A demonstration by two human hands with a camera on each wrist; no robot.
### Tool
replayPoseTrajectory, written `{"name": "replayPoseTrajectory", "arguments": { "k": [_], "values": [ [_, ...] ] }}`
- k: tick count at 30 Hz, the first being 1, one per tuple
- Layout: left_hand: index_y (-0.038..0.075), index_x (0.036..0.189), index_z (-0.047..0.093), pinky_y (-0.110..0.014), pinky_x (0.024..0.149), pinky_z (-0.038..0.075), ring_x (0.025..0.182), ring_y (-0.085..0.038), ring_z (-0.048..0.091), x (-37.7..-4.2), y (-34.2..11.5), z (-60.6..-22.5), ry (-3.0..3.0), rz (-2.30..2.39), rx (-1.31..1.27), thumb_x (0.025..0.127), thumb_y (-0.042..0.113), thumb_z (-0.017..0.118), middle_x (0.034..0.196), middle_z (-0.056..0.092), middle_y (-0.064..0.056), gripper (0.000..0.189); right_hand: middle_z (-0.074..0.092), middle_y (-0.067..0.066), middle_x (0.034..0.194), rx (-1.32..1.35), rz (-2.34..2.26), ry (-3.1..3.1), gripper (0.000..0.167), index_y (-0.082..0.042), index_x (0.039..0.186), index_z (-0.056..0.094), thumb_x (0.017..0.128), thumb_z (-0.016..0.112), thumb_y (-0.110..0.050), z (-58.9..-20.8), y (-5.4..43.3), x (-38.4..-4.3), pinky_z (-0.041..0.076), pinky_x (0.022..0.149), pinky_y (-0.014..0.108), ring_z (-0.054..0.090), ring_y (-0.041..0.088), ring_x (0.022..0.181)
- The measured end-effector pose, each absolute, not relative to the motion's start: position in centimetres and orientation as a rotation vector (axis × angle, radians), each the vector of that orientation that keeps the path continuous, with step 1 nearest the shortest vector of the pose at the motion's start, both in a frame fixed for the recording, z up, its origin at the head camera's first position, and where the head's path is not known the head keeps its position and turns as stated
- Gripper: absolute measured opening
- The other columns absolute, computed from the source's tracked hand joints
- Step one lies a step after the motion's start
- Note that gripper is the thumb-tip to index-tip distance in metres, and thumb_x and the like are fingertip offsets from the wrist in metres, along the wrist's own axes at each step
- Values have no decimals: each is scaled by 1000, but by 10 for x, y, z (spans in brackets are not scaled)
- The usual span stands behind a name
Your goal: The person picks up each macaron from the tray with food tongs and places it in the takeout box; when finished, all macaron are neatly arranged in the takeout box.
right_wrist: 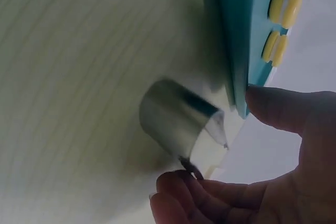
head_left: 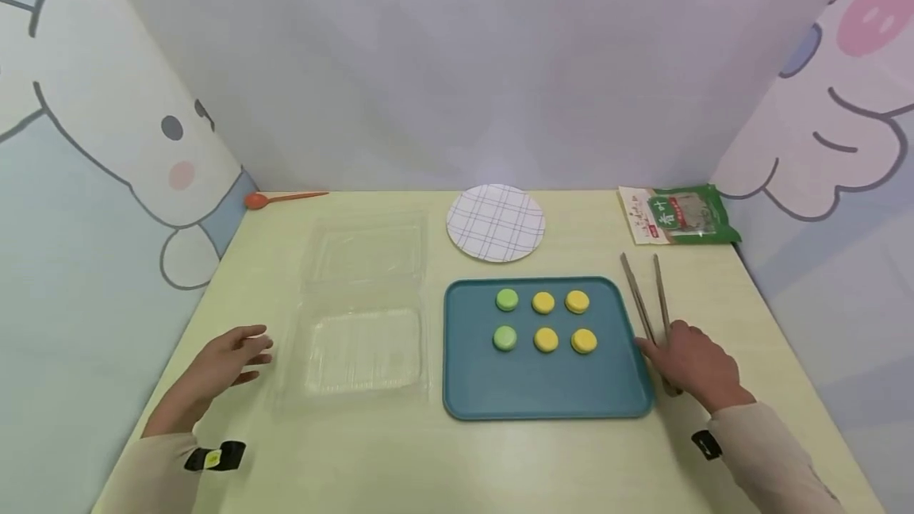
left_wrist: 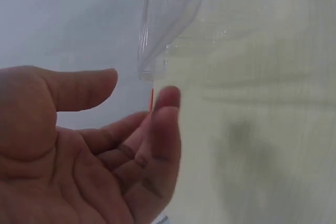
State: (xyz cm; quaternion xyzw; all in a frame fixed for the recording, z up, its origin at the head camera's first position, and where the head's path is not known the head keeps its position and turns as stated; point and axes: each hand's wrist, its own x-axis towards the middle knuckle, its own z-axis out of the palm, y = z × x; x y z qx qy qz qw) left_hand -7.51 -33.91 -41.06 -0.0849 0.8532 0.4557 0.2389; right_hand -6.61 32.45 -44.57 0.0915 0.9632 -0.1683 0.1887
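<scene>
My right hand (head_left: pixel 691 363) is at the metal tongs (head_left: pixel 637 292) right of the tray, its fingers curled at one arm and the thumb on the other side. In the right wrist view the bent end of the tongs (right_wrist: pixel 176 119) shows between thumb and fingers, with the thumb beside the tray's edge. The tongs' arms point away, spread apart. My left hand (head_left: pixel 227 357) is held with loosely bent fingers left of the clear plastic container (head_left: pixel 364 351), holding nothing. The blue tray (head_left: pixel 543 395) carries two green macarons (head_left: pixel 505 338) and several yellow macarons (head_left: pixel 546 340) in two rows.
The container's lid (head_left: pixel 367 252) lies folded back behind its base. At the back are an orange spoon (head_left: pixel 257 201), a round checked plate (head_left: pixel 496 223) and a green-and-white food packet (head_left: pixel 678 215). Walls stand at the left, the right and the back of the table.
</scene>
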Motion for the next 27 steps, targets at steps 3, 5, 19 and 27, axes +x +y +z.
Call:
{"name": "replayPoseTrajectory", "arguments": {
  "k": [3, 5, 19, 27],
  "values": [
    [-10, 152, 27, -30, 87, 54, 111, -16, 61, -77, -337, -416, 2358, 1321, -238, 109, 36, 46, 144, 43, -30, 66, 54, 11, 75, 265, -508, 2706, 73, 8, 98, 51, 97, 48, -65, -448, 326, -68, 44, 51, 42, 56, 25, 63],
    [-9, 151, 30, -29, 85, 55, 107, -11, 60, -79, -335, -418, 2368, 1336, -239, 108, 35, 49, 142, 46, -29, 65, 54, 11, 75, 268, -523, 2709, 69, 8, 98, 51, 99, 48, -62, -449, 327, -69, 44, 51, 41, 56, 25, 62],
    [-11, 140, 44, -30, 78, 56, 93, -17, 60, -85, -325, -426, 2365, 1316, -249, 106, 30, 55, 110, 61, -16, 54, 55, 20, 84, 319, -555, 2706, 57, 13, 104, 46, 101, 54, -43, -453, 331, -71, 46, 55, 45, 57, 31, 69],
    [-11, 138, 47, -29, 77, 56, 88, -15, 58, -88, -321, -427, 2399, 1300, -257, 106, 29, 54, 103, 59, -13, 52, 55, 18, 83, 340, -581, 2690, 51, 12, 103, 44, 100, 51, -39, -455, 334, -70, 45, 53, 44, 56, 30, 67]
  ]
}}
